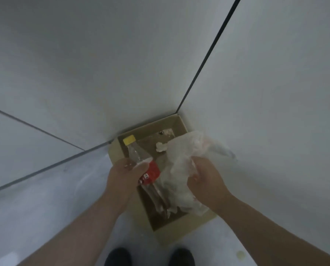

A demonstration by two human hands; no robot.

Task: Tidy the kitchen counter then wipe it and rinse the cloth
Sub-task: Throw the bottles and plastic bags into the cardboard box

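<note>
Two pieces of rubbish were held over an open brown cardboard box (170, 238) that stood on the pale glossy floor (45, 208), pushed into the corner where two white walls (102, 54) met. The left hand (124, 176) gripped a clear plastic bottle with a yellow cap and a red label (139, 153). Its fingers curled round the shoulder just above the label, with the cap pointing to the far rim and the base lower, over the box's inside. The right hand (205, 182) clutched a thin, crumpled white plastic bag (181, 156), which billowed above the fist and trailed below it towards the near right side of the box. Bag and bottle were just beside each other; blur hid whether they touched. On the bottom of the box lay a small wad of white tissue (161, 147) and another pale scrap nearer the far wall. The toes of two dark shoes (118, 256) showed at the lower edge, near the box.

This looked like the tidying step, with rubbish being binned. Neither the bench nor the cloth was in view, so wiping and rinsing seemed not yet begun. The next move called for both hands to let go inside the rim. The long bottle would fit best lengthwise. The light bag might cling to the fingers or drift over the edge, so it probably needed a push downward.
</note>
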